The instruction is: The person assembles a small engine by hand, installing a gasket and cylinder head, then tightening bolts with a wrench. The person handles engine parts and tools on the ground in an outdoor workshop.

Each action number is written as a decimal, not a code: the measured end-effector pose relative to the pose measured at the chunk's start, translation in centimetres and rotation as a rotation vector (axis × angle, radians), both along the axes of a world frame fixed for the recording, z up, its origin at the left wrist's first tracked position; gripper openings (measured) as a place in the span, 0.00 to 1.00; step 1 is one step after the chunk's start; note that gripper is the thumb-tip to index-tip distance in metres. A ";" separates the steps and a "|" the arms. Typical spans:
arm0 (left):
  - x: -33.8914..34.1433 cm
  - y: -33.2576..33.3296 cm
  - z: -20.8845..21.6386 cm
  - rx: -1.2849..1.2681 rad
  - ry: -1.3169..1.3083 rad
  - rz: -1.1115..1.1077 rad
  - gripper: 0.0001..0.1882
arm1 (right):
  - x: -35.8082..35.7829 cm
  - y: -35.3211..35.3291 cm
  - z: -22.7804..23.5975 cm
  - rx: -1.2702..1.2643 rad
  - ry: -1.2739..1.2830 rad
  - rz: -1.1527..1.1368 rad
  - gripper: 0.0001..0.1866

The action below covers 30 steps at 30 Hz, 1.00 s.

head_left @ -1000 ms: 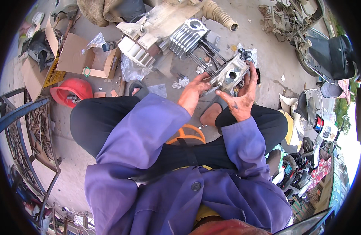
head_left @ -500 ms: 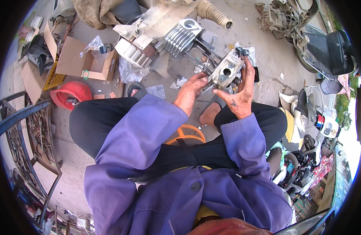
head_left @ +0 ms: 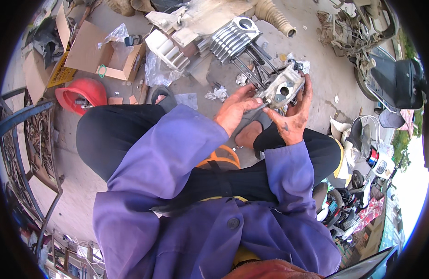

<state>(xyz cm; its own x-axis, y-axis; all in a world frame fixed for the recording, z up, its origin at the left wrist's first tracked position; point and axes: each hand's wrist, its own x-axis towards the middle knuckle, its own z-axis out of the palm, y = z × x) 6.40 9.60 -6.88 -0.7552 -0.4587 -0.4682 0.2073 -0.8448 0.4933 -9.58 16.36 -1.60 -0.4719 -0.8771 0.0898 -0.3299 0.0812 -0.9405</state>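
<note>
A metal engine cylinder head (head_left: 295, 86), silver with a round port, is held between my two hands. My left hand (head_left: 236, 108) grips its near left side, thumb along the edge. Wrapped round its right side, my right hand (head_left: 292, 116) has the thumb at the near edge and fingers partly hidden behind it. Long metal studs (head_left: 244, 71) run from the cylinder head toward a finned silver cylinder (head_left: 232, 41) farther off, with a gap between the two. Whether the studs pass through the head's holes cannot be made out.
Beyond the cylinder lies a dusty engine casing (head_left: 196, 23) with a ribbed hose (head_left: 276, 19). An opened cardboard box (head_left: 86, 51) and a red helmet-like bowl (head_left: 91, 90) holding metal parts are at left. A metal rack (head_left: 26, 111) stands far left; scooter parts (head_left: 379, 69) are at right.
The whole view has shifted, so the engine and hands appear farther right. My left thumb now lies against the cylinder head's near edge. Both hands keep hold of it.
</note>
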 end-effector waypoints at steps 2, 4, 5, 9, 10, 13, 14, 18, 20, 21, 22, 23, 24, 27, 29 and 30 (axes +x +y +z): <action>0.0 0.0 -0.2 0.006 0.008 -0.007 0.37 | 0.4 -0.1 0.2 0.020 -0.032 -0.022 0.69; 0.3 0.0 0.3 -0.014 -0.015 -0.022 0.38 | 0.5 0.1 -0.1 0.016 -0.052 -0.042 0.69; 0.4 -0.1 0.6 -0.024 -0.027 -0.031 0.38 | 0.6 0.2 -0.2 0.013 -0.062 -0.053 0.70; 0.6 -0.9 1.1 -0.027 -0.002 -0.047 0.39 | 0.6 0.2 -0.4 0.017 0.011 -0.076 0.71; 0.7 -1.0 1.3 -0.022 0.008 -0.047 0.39 | 0.6 0.2 -0.6 0.016 0.050 -0.070 0.71; 0.9 -1.5 1.5 -0.020 0.015 -0.046 0.38 | 0.4 -0.5 -0.8 0.008 0.142 -0.039 0.69; 0.9 -1.6 1.6 -0.023 0.013 -0.045 0.38 | 0.6 -0.7 -0.6 0.011 0.150 -0.035 0.69; 0.4 -1.5 0.6 -0.027 -0.030 -0.035 0.39 | 0.8 -1.0 -0.4 0.025 0.251 -0.036 0.67; 0.6 -1.8 0.6 -0.023 -0.054 -0.026 0.39 | 1.2 -1.6 -0.3 0.025 0.306 -0.015 0.67; 0.7 -2.1 0.6 -0.024 -0.064 -0.020 0.39 | 1.1 -1.8 0.0 0.044 0.333 -0.007 0.67; 0.9 -2.3 0.5 -0.017 -0.051 -0.037 0.39 | 1.2 -1.8 0.1 0.053 0.346 -0.007 0.67; 1.0 -2.4 0.1 -0.011 -0.039 -0.054 0.39 | 1.3 -1.7 0.1 0.062 0.359 -0.008 0.67; 1.1 -2.5 -0.1 -0.009 -0.029 -0.072 0.39 | 1.4 -1.7 0.1 0.066 0.371 -0.010 0.67; 0.7 -2.5 -0.4 -0.049 -0.098 -0.076 0.35 | 1.3 -1.6 0.6 0.110 0.361 -0.004 0.66; 0.1 -2.5 -1.3 -0.049 -0.064 -0.038 0.32 | 1.0 -1.4 0.9 0.126 0.370 -0.011 0.66; 0.3 -2.5 -1.8 -0.051 -0.060 -0.010 0.31 | 1.0 -1.5 0.7 0.136 0.396 -0.001 0.67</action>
